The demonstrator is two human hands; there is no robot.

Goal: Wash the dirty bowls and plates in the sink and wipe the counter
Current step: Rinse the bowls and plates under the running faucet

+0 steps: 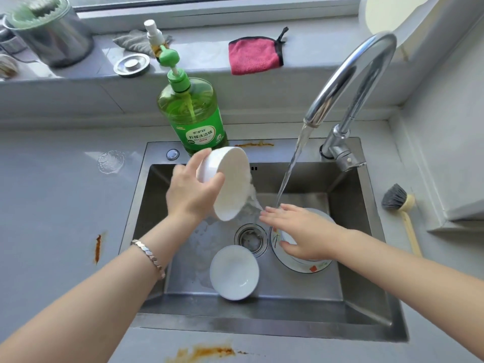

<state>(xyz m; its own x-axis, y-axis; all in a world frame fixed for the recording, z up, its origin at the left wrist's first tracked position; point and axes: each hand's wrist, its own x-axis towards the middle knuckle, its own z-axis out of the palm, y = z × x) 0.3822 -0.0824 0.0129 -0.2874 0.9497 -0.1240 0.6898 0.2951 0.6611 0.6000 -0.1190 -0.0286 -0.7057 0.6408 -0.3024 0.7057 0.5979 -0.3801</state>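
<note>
Bowl (pixel 230 184) first: held how?

Gripped by the left hand (pixel 192 191), fingers (pixel 216 178) curled round the outer wall, thumb over the base edge. White, tipped on its side above the sink (pixel 288 305), mouth facing down and right, spilling water toward the drain (pixel 251 238).

And the right hand (pixel 306 231)?

Holding nothing. Fingers (pixel 272 211) straight and close together, palm down, tips right under the stream (pixel 290 163) of running water. Spread over a small bowl (pixel 286 237) sitting on a patterned plate (pixel 311 267) at the right of the basin. Touching it or just above it: impossible to tell.

Anything else in the basin?

Second bowl (pixel 234 272), white, upright, toward the front, just left of the plate.

Farther out?

Silver bracelet (pixel 149 254) on the left wrist. Green soap bottle (pixel 193 113) with a pump, standing at the sink's back rim, just behind the held bowl. Chrome faucet (pixel 351 74) arching from the back right corner. Grey table (pixel 52 192) all round, marked with orange stains (pixel 98 248) at left and front. Long-handled brush (pixel 396 200) lying on the table to the right. Pink cloth (pixel 255 55), grey cloth (pixel 133 40), spray bottle (pixel 152 32), metal plug (pixel 131 64) and metal tin (pixel 52 35) along the ledge behind.
</note>
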